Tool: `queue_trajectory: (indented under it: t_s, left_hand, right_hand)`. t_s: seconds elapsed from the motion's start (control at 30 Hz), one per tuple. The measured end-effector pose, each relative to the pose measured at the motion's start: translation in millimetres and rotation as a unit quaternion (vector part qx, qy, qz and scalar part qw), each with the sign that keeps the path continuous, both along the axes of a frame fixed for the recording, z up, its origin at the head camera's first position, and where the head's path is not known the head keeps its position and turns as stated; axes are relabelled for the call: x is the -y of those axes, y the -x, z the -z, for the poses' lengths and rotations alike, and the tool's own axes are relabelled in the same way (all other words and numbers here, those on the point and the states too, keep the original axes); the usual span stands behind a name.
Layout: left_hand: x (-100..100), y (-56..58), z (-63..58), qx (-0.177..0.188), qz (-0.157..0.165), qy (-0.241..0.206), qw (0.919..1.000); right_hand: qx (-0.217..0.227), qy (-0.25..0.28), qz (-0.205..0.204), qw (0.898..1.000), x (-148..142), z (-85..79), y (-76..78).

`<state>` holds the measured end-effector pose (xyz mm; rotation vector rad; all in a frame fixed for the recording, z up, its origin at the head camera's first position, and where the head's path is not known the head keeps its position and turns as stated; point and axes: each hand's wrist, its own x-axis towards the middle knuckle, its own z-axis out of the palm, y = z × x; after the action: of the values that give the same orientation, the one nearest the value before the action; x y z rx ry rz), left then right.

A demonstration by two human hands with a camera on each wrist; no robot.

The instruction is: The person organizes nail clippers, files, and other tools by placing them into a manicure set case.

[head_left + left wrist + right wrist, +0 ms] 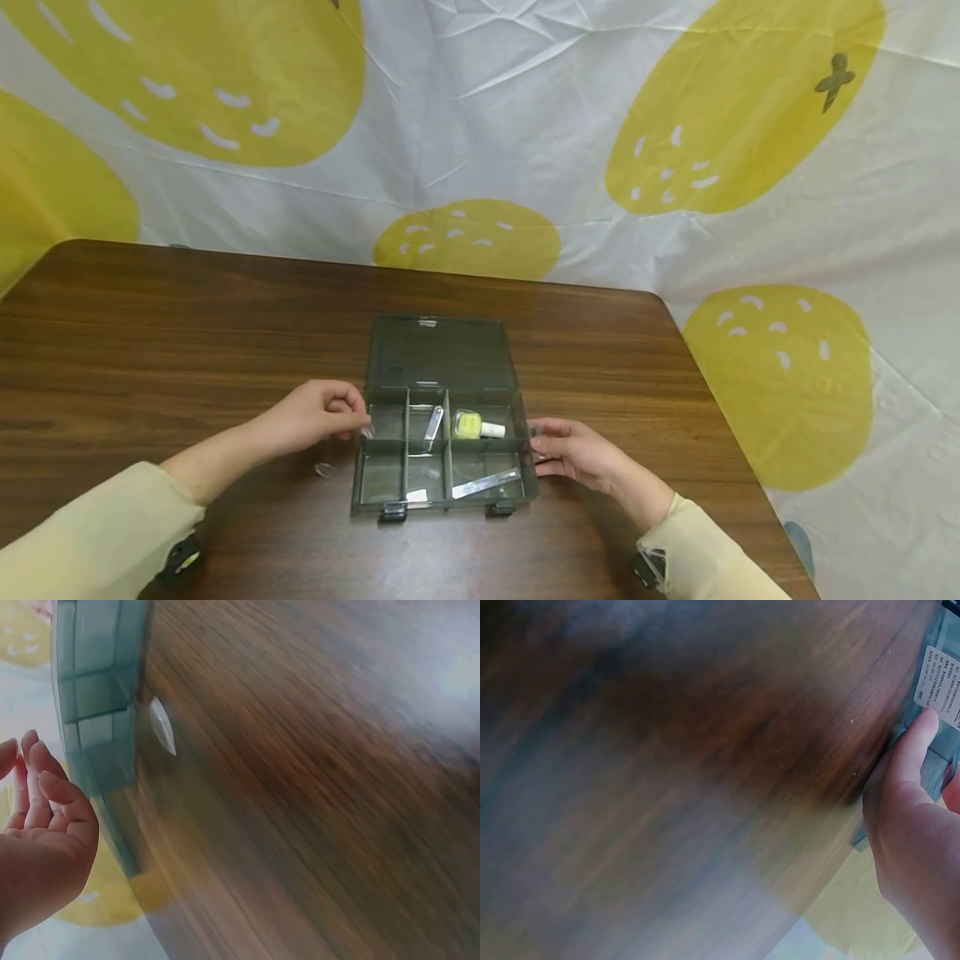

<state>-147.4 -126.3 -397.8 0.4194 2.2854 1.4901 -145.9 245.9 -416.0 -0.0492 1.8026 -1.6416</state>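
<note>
My left hand pinches a small clear, pointed piece at the left wall of a grey see-through storage box. In the left wrist view its fingertips are close together beside the box. The fingers of my right hand hold the box's right side, one digit touching a white printed label. Inside, a yellow nail polish bottle with a white cap lies in the back right compartment. Nail clippers lean in the back middle one. A flat silver strip lies front right.
A clear oval piece rests on the wooden table left of the box, below my left hand. The box lid is folded back, away from me. Two dark latches hang at the front. A lemon-print cloth hangs behind.
</note>
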Motion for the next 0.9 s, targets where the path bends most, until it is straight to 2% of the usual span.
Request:
queue_trajectory:
  t_s: [0.43,0.9]
  left_hand:
    - [-33.7,1.7,-4.1,-0.010,0.059,-0.029,0.9978]
    - [-51.5,-0.8,-9.6,-0.035,0.094,-0.007,0.9949]
  right_hand:
    - [0.005,-0.006,0.004,1.000,-0.7,-0.2,0.3]
    - [0.005,-0.006,0.002,1.000,0.7,-1.4,0.2]
